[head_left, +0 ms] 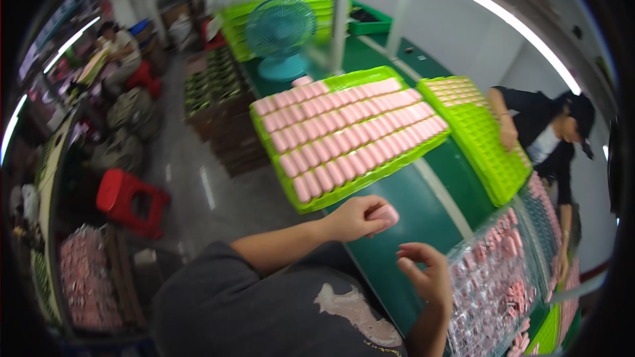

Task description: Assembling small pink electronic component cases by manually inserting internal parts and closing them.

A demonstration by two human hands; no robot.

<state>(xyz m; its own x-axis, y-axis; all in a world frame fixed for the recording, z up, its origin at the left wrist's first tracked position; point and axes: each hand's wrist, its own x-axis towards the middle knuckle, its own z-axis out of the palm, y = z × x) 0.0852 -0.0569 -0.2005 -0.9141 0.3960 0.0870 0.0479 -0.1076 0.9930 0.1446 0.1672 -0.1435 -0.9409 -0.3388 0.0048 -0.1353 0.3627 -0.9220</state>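
Note:
My left hand [349, 219] is closed around a small rounded pink piece [387, 214], whose end shows past the fingers. To its right, over the green tabletop [390, 248], my right hand [428, 276] is open, thumb and fingers apart, with nothing seen between them. Just beyond my left hand lies a lime-green tray [357, 79] filled with rows of similar pink pieces [344, 139]. Beside my right hand is a clear plastic tray [463, 317] with many pocketed and loose pink parts [509, 244].
A co-worker [549, 132] at the right reaches over another lime-green tray [473, 139]. A teal fan [281, 30] stands at the far end before stacked green trays [235, 26]. On the left are a red stool [132, 201], cartons [235, 145] and another seated person [122, 53].

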